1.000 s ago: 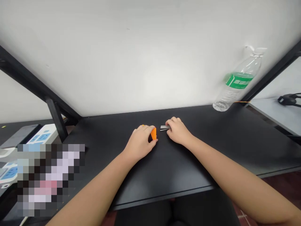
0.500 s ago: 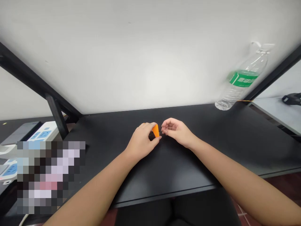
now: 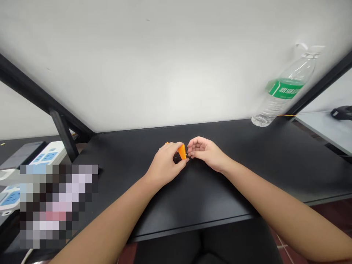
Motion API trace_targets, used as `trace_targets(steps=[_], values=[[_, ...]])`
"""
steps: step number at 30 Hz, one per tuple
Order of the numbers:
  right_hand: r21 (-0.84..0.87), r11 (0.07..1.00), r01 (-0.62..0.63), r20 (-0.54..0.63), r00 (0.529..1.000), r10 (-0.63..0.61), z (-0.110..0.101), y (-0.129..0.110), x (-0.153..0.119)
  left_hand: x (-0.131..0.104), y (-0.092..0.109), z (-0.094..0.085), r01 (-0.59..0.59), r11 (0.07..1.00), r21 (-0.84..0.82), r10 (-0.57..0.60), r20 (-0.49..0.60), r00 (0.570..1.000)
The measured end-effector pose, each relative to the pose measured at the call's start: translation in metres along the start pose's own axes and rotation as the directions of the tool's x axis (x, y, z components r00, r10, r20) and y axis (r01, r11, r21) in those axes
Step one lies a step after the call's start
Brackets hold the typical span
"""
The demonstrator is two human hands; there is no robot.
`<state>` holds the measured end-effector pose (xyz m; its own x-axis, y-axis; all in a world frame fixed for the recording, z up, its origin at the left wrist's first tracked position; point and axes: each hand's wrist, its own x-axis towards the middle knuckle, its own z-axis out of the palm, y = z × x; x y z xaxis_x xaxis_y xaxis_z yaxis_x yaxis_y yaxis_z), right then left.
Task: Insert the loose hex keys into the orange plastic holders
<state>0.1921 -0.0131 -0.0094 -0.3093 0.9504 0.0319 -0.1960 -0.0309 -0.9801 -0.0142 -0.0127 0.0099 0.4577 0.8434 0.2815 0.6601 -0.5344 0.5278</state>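
Observation:
My left hand (image 3: 166, 163) is closed around a small orange and black object (image 3: 182, 151), thumb below and fingers on top. Short thin metal prongs stick out of its right end; most of the body is covered by the hand, so its exact kind does not show. Close by on the right, my right hand (image 3: 205, 152) has its fingers curled in, with thumb and fingertips close together beside the prongs. Whatever may be between those tips is too small to make out. Both hands are just over the black desk top (image 3: 189, 205), near its middle.
A clear plastic bottle (image 3: 286, 88) with a green label stands at the back right against the white wall (image 3: 165, 66). White power strips (image 3: 49, 157) with blue sockets and a blurred-out patch are on the left. Black frame bars (image 3: 64, 135) slope up at both sides.
The view has shifted slightly. Both hands keep nearly the same pose, and the orange and black object stays in my left hand.

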Motion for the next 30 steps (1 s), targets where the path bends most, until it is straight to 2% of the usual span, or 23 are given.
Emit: trace_targets(steps=[8, 12, 17, 24, 30], values=[[-0.026, 0.999, -0.020, -0.019, 1.000, 0.019, 0.0002, -0.0011, -0.0015, 0.0000, 0.0017, -0.0008, -0.008, 1.000, 0.010, 0.008, -0.007, 1.000], [-0.153, 0.988, 0.004, 0.012, 1.000, -0.002, 0.0001, -0.0003, -0.0022, 0.0007, 0.0026, -0.0001, -0.009, 1.000, 0.020, 0.008, 0.017, 1.000], [-0.302, 0.948, 0.104, 0.079, 0.993, -0.084, 0.0011, 0.0007, -0.0043, 0.0008, 0.0021, 0.0009, -0.010, 0.999, 0.033, 0.008, 0.046, 0.999], [-0.473, 0.851, 0.229, 0.139, 0.973, -0.184, 0.0029, -0.0037, -0.0078, 0.0006, 0.0010, 0.0024, -0.013, 1.000, 0.015, 0.012, 0.055, 0.998], [-0.624, 0.733, 0.270, 0.155, 0.962, -0.222, 0.0047, -0.0063, -0.0089, 0.0023, -0.0011, 0.0026, -0.035, 0.997, 0.061, 0.030, 0.094, 0.995]])
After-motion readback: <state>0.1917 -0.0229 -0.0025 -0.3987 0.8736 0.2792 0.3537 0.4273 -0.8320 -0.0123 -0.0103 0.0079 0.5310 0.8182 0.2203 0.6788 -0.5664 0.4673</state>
